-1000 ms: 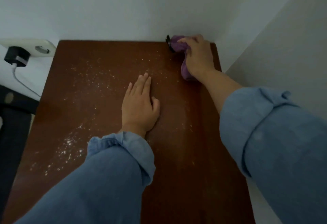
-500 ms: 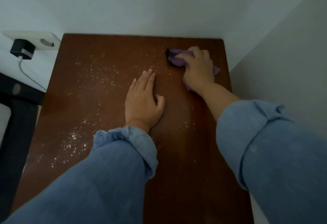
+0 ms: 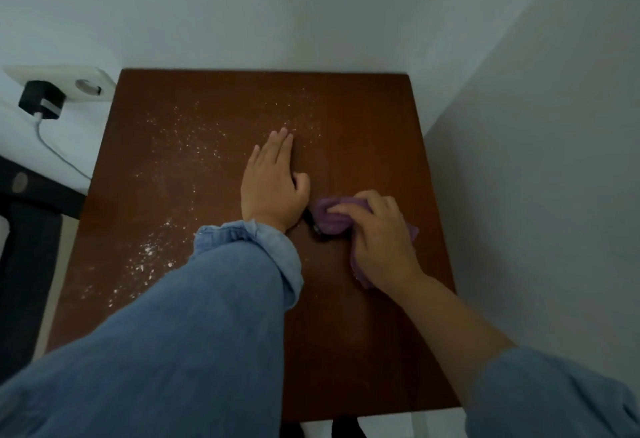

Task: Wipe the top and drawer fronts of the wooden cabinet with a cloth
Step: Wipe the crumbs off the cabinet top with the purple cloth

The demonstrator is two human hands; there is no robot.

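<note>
Currently: purple cloth (image 3: 332, 217) is gripped by right hand (image 3: 379, 242), pressed on cabinet top (image 3: 374, 132) | left hand (image 3: 273, 184) laid flat, empty, at cloth's 9 o'clock | white powder (image 3: 152, 254) at 8 o'clock

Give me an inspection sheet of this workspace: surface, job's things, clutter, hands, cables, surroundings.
Surface: wooden cabinet top, dark brown; white powdery specks over its left half, right strip looks free of them.
Job's things: purple cloth, bunched, pressed on the top; drawer fronts not in view.
Clutter: nothing seen besides the specks.
Hands: left hand flat, palm down, mid-top; right hand gripping the cloth beside it.
Cables: white cable runs down from a black plug adapter in the wall socket, left of the cabinet.
Surroundings: pale walls behind and at right; dark furniture at left.
</note>
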